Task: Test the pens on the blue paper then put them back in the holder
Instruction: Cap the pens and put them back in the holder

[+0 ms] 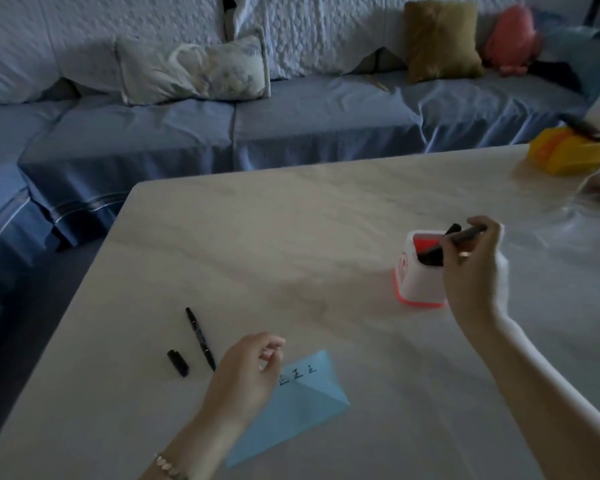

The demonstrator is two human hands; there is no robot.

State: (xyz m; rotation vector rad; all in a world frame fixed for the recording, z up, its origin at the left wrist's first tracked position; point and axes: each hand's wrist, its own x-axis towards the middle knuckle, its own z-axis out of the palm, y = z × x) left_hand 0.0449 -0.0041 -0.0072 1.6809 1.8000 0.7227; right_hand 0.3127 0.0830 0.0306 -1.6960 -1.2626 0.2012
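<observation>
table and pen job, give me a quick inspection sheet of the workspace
surface: pale marbled table, bare in the middle
job's things: blue paper at the near edge with three marks written on it; white and red holder upright, dark pens inside; pen held over the holder's opening; uncapped pen and loose cap lying left of the paper
clutter: yellow box with a dark thing on top, far right corner
grippers: right hand pinching the pen; left hand empty, over the paper's left end
cables: nothing seen
surroundings: blue covered sofa with cushions behind the table
</observation>
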